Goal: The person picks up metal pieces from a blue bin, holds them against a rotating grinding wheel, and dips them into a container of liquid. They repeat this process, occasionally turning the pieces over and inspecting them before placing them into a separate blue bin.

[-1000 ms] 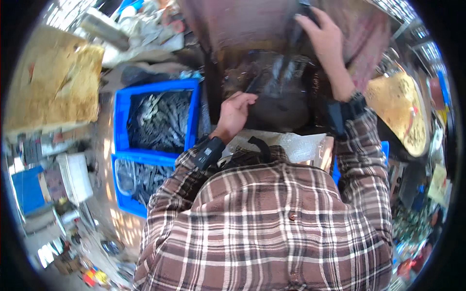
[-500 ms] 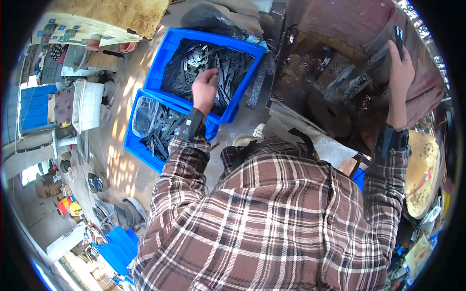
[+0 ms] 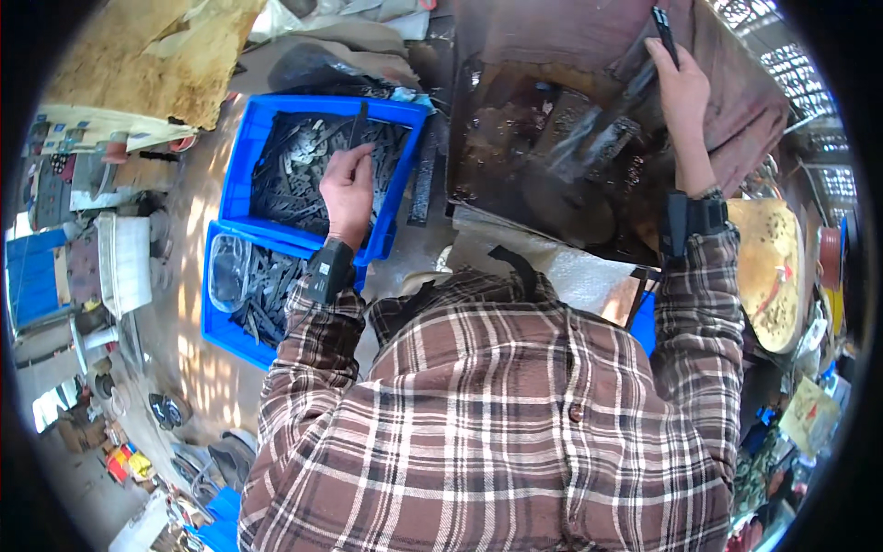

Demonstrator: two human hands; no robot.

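Observation:
Over the upper blue bin (image 3: pixel 230 184), my left hand (image 3: pixel 348 198) is closed on a flat dark metal strip (image 3: pixel 359 127) that sticks up past the fingertips. Many similar loose grey and dark metal pieces (image 3: pixel 299 170) fill this bin. My right hand (image 3: pixel 686 94) grips a slim black object (image 3: pixel 663 37) at the far right of the wet brown machine tray (image 3: pixel 497 101); its exact kind cannot be made out. Below and left of that hand, a blurred whitish streak of water (image 3: pixel 579 138) crosses the tray. A dark round shape in the tray's near part is indistinct.
A second blue bin (image 3: pixel 208 304) with metal pieces and a clear plastic tub (image 3: pixel 229 273) stands nearer me. Reddish-brown cloth (image 3: pixel 552 32) covers the tray's far side. To the right is a round yellowish board (image 3: pixel 768 276). A white crate (image 3: pixel 124 262) stands at left.
My left hand has risen from the pieces in the upper bin, and a metal strip now shows upright in its fingers. The whole view has shifted; my right hand still grips the black object.

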